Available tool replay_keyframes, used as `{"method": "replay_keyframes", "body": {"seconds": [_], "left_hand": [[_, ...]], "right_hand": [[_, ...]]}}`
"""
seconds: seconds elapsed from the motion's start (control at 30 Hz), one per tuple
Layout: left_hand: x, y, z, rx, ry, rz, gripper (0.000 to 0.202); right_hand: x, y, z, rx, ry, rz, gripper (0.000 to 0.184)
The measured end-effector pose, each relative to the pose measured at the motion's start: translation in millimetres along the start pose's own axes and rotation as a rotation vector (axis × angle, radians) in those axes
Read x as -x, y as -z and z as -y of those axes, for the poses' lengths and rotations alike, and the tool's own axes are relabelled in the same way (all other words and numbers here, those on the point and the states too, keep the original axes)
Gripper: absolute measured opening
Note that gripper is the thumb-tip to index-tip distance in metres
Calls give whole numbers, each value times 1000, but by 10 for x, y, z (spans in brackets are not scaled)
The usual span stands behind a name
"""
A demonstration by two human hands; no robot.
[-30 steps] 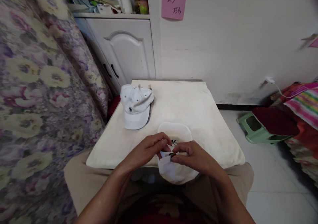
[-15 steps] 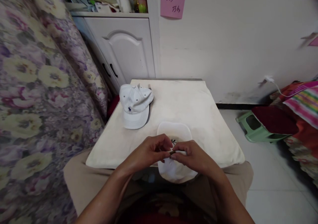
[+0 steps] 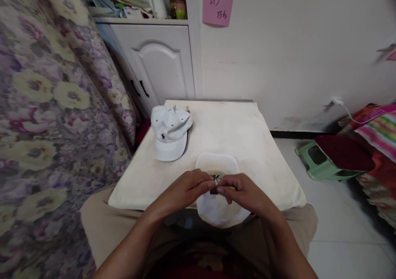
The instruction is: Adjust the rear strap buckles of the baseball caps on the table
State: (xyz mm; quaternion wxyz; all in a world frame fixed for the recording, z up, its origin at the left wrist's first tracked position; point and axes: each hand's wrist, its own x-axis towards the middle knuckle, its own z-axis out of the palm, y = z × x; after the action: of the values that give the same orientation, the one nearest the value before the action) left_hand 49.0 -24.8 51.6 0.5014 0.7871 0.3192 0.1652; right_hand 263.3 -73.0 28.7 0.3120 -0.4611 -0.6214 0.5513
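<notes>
Head view: one white cap (image 3: 218,209) at the near edge of the cream table (image 3: 262,155), partly overhanging the lap. Above it the left hand (image 3: 185,190) and right hand (image 3: 243,193) meet, fingertips of both pinched on a small dark piece (image 3: 213,191). One second white cap (image 3: 170,132) lies far left, well apart.

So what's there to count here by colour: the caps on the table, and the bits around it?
White caps: 2, the far cap lying alone and the near cap pinched by the left hand and right hand.
Green stool: 1, on the floor.
Pink note: 1, on the wall.
Total: 4.
</notes>
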Motion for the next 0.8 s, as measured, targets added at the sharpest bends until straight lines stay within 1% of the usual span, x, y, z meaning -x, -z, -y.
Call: {"method": "replay_keyframes", "body": {"seconds": [0.1,0.2,0.3,0.37,0.43,0.5,0.57,0.63,0.8], "left_hand": [[-34,-31,4,-157,-73,25,34],[-84,-40,37,-168,-113,39,35],[-113,-35,63,-135,-94,37,39],[-114,-36,68,-71,-41,67,36],[-111,-40,63,44,24,130,29],[-115,-35,47,165,71,168,25],[-127,-7,17,250,94,163,25],[-140,51,-31,304,107,138,26],[-128,250,-182,452,122,86,28]], "right_hand": [[-10,23,11,26,30,15,24],[-16,58,3,30,45,14,28],[-19,79,-21,26,40,-15,32],[-22,81,-40,8,35,-13,34],[-24,79,-60,-24,28,5,37],[-20,88,-74,-68,2,23,40],[2,129,-79,-141,-28,43,42],[51,210,-70,-221,-25,56,42],[238,467,-47,-275,76,89,38]]}}
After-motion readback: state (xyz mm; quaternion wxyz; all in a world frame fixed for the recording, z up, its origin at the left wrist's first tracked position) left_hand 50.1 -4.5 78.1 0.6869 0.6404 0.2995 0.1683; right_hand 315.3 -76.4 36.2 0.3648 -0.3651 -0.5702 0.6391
